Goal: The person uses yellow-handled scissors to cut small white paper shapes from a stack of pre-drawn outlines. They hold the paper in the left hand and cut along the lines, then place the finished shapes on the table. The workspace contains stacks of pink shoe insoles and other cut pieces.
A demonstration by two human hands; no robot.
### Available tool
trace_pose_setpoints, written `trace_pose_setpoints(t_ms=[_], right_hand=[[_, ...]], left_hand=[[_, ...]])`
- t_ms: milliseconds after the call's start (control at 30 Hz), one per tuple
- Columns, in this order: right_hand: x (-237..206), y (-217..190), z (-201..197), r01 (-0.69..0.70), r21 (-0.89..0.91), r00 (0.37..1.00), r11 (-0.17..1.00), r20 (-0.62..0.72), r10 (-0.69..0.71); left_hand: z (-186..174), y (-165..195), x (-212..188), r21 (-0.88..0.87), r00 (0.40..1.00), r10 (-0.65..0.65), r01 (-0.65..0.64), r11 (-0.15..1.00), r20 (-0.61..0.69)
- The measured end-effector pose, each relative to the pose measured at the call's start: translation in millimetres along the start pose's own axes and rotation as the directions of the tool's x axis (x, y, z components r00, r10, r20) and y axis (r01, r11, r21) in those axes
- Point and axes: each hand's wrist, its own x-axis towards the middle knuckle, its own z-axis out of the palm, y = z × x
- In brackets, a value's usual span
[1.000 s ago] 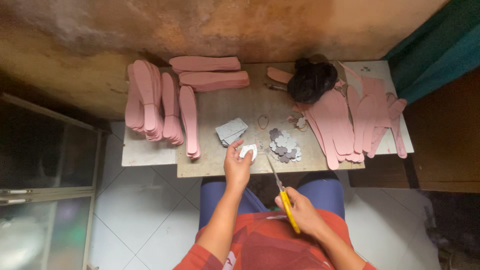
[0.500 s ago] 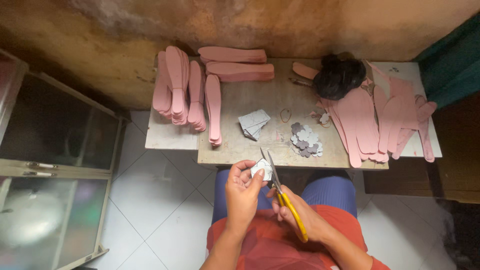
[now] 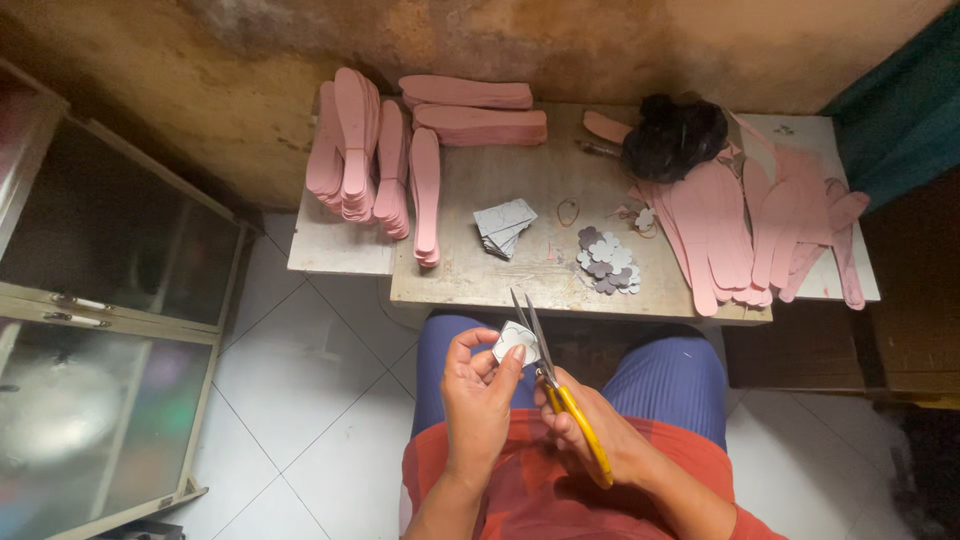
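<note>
The left hand (image 3: 478, 398) pinches a small grey-white paper piece (image 3: 516, 342) between thumb and fingers, held above the lap just in front of the wooden table (image 3: 470, 285). The right hand (image 3: 598, 435) grips yellow-handled scissors (image 3: 555, 385), blades parted at the piece's edge. On the table lie grey flower-shaped cutouts (image 3: 606, 260), a stack of grey squares (image 3: 504, 225) and pink sole-shaped sheets (image 3: 372, 155).

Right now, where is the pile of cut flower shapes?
In the head view, the flower shapes lie on the wooden table, between the grey squares and right-hand pink strips.
</note>
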Motion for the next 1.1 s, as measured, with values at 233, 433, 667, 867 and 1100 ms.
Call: trace_pose_setpoints(t_ms=[233, 433, 667, 867, 1100], right_hand=[[-19, 5, 2, -0.087, 0.095, 0.996, 0.992, -0.030, 0.090], [-25, 18, -3, -0.117, 0.069, 0.990, 0.991, -0.074, 0.122], [-24, 23, -10, -0.132, 0.087, 0.988, 0.987, -0.072, 0.138], [-23, 19, -21, 0.017, 0.036, 0.999, 0.999, -0.035, -0.016], [-26, 24, -23, -0.008, 0.100, 0.999, 0.995, -0.032, 0.011]], left_hand=[[4, -2, -9, -0.004, 0.997, -0.061, 0.062, 0.998, 0.047], [8, -9, -9, 0.003, 0.995, -0.074, 0.074, 0.997, 0.064], [13, -19, -2, 0.002, 0.996, -0.083, 0.083, 0.997, 0.042], [23, -21, -3, 0.009, 0.995, -0.074, 0.074, 0.997, 0.060], [28, -26, -1, 0.010, 0.993, -0.089, 0.089, 0.996, 0.079]])
